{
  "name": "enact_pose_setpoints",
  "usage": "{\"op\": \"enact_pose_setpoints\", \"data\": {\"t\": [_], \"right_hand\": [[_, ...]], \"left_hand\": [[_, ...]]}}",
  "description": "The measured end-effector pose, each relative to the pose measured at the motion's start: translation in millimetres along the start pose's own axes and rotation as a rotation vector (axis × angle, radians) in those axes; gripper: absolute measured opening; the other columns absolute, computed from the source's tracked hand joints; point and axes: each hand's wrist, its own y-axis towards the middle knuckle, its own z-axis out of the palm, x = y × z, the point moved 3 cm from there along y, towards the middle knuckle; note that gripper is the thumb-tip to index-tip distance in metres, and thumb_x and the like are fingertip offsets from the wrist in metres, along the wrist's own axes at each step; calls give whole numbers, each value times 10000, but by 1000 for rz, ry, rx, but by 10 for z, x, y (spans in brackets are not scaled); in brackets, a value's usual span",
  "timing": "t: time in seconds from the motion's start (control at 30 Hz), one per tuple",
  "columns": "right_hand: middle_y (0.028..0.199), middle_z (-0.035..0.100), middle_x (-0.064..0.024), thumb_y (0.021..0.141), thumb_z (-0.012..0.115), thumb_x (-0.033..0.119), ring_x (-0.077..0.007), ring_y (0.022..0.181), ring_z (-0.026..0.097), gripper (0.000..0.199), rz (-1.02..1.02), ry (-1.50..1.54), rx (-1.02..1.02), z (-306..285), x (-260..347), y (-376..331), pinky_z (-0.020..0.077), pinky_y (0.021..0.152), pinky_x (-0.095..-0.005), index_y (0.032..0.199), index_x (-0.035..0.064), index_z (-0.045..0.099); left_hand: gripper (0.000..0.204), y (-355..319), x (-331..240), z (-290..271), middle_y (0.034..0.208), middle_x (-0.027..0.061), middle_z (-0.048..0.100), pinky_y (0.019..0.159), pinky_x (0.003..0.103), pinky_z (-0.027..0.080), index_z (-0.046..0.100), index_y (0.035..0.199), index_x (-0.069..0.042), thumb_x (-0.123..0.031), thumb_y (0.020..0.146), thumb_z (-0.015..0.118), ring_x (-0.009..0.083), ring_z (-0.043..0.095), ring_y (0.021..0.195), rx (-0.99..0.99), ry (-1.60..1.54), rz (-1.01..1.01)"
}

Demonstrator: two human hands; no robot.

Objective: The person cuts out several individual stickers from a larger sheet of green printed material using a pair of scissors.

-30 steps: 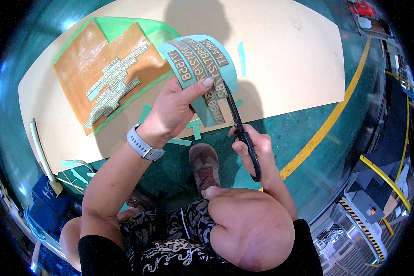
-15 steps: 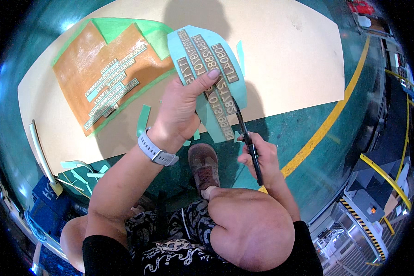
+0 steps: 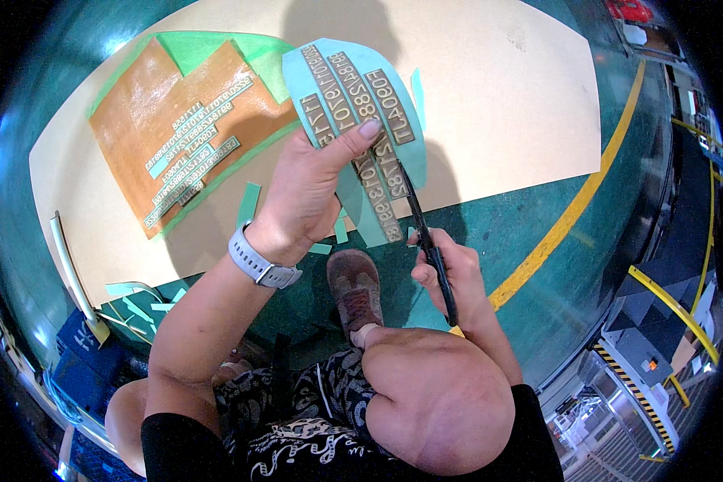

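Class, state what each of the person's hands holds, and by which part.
Left hand grips the green sheet near its lower middle, thumb on top. Right hand holds black scissors by the handles.

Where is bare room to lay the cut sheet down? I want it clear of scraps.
The board is bare right of the sheet, out to its far edge. Crowded: the brown panel at left, and green scraps near the left hand.

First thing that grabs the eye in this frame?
The pale green sheet with tan embossed strips, held up at top centre by the left hand, while the right hand works black scissors into its lower edge. Next, the orange-brown panel with more strips lying on the beige board at upper left, green offcuts scattered below it.
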Motion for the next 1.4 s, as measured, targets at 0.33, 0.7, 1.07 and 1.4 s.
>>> {"op": "enact_pose_setpoints", "data": {"t": [0.33, 0.7, 1.07, 1.4], "right_hand": [[602, 508, -23, 785, 609, 539, -104, 521, 504, 584, -25, -23, -10, 32, -19, 8, 408, 488, -240, 978, -11, 569], [596, 498, -18, 806, 594, 532, -97, 515, 487, 574, -3, -10, -18, 45, 19, 40, 400, 481, -239, 970, -17, 567], [612, 524, -24, 774, 616, 547, -93, 531, 503, 597, 9, -6, -17, 59, 21, 54, 410, 484, -240, 964, -17, 573], [571, 487, -101, 793, 692, 328, -199, 479, 513, 434, -40, -26, 5, 41, 67, 53, 426, 467, -301, 986, -31, 543]], "left_hand": [[248, -3, -28, -12, 1014, 74, 631, 814, 307, 502, 569, 1092, -22, -112, 863, 605, 154, 608, 908, 0, 22, -1], [239, -2, -25, -1, 993, 66, 639, 787, 296, 502, 581, 1079, -20, -105, 858, 611, 145, 611, 891, 3, 41, 8], [236, -26, -52, -7, 993, 65, 643, 796, 288, 493, 584, 1079, -19, -114, 864, 605, 133, 606, 887, -4, 73, 4], [231, -32, -39, 10, 987, 63, 644, 788, 286, 493, 585, 1077, -14, -102, 864, 602, 133, 607, 883, -8, 78, 28]]}}
